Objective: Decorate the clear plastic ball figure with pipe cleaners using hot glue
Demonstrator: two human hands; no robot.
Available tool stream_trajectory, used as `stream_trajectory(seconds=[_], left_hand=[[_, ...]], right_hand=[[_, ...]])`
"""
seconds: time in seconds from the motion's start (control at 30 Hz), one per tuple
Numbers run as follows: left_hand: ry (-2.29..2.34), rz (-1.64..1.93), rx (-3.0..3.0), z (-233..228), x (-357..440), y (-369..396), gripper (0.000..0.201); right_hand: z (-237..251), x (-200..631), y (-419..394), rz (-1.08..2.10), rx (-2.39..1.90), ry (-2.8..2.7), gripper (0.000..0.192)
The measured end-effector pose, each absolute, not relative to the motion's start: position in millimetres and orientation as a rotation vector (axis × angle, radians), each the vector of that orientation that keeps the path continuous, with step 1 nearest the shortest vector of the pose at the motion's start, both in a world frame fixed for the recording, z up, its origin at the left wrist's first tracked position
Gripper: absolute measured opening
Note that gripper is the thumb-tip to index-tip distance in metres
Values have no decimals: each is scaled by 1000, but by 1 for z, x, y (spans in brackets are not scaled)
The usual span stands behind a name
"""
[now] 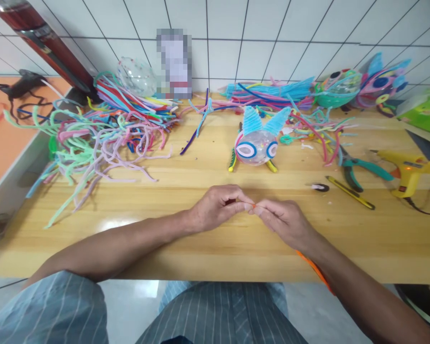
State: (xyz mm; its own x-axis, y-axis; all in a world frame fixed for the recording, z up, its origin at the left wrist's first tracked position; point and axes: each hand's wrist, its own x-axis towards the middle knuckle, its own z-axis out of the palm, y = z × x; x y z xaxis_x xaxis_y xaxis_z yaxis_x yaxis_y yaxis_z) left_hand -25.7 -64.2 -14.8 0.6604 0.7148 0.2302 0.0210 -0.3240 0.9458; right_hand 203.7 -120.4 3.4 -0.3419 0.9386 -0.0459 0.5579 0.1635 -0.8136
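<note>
Both my hands meet over the middle of the wooden table [208, 248]. My left hand [220, 206] and my right hand [284, 220] pinch the same orange pipe cleaner [313, 267] between their fingertips. Its long end runs back under my right wrist and past the table's front edge. Just beyond my hands stands a finished pipe-cleaner fish [258, 142] built on a clear ball, with blue fins and ringed eyes.
A big heap of loose pipe cleaners [100, 129] fills the left. More lie along the back [268, 93], beside two finished fish [361, 86]. To the right lie green-handled pliers [358, 167], a yellow knife [349, 192] and a yellow glue gun [408, 172].
</note>
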Motion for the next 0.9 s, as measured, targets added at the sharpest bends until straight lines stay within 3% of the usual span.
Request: stream_trajectory(seconds=[0.33,0.5,0.9], left_hand=[[635,683,2382,-23,-33,-57,28],[711,772,2278,-15,-35,-52,24],[437,495,2219,-4,-33,-55,36]], right_hand=[[6,211,-128,764,-1344,-2234,45],[7,217,-128,706,-1398,-2162,41],[4,213,-121,1009,-1375,-2120,30]])
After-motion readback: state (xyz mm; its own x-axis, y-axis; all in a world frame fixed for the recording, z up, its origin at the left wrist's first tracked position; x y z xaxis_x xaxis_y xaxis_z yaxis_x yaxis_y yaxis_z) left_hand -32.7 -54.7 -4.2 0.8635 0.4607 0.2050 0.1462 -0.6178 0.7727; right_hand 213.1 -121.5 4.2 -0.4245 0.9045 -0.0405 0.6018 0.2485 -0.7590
